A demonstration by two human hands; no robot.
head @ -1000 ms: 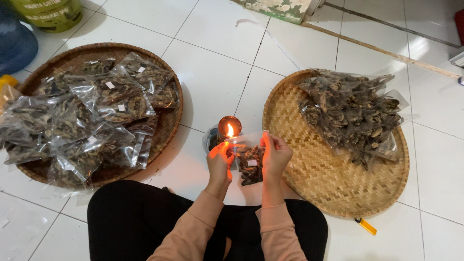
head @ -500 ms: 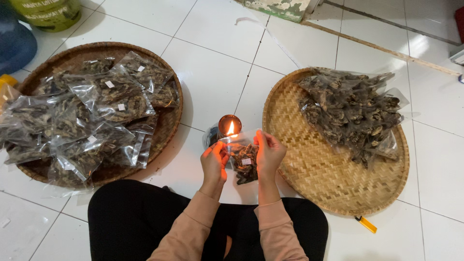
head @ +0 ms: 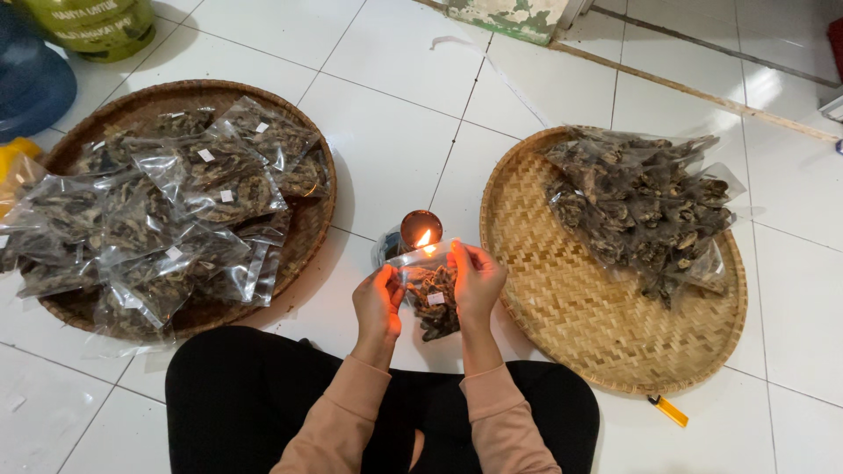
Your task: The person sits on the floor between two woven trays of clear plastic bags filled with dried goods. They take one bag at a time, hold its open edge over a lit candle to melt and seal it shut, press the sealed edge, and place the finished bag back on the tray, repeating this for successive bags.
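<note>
White tiled floor across the whole frame. Left of centre, a dark round woven tray heaped with small clear packets of dried brown pieces, each with a little white label. Right of centre, a paler woven tray with a smaller heap of filled bags at its upper part, much bare weave below. Judging by the heaps: a good share of packets already through and stacked on the left, a fair pile on the right not yet handled, one packet in hand now. Upper left corner, a blue container and a green one. Lower right, just off the pale tray's rim, a small yellow object on the tiles.

Bottom centre, black-clad legs crossed, pinkish sleeves reaching up. Between the trays, a small lit flame on a round holder. Just below it, a clear bag, held upright with its top edge right at the flame: transparent plastic, dark curled dried pieces bunched in the lower part, a white label on the front. Left hand closed in a pinch on the bag's left edge, glowing orange from the flame. Right hand likewise pinched shut on the right edge, fingers curled over the top.
</note>
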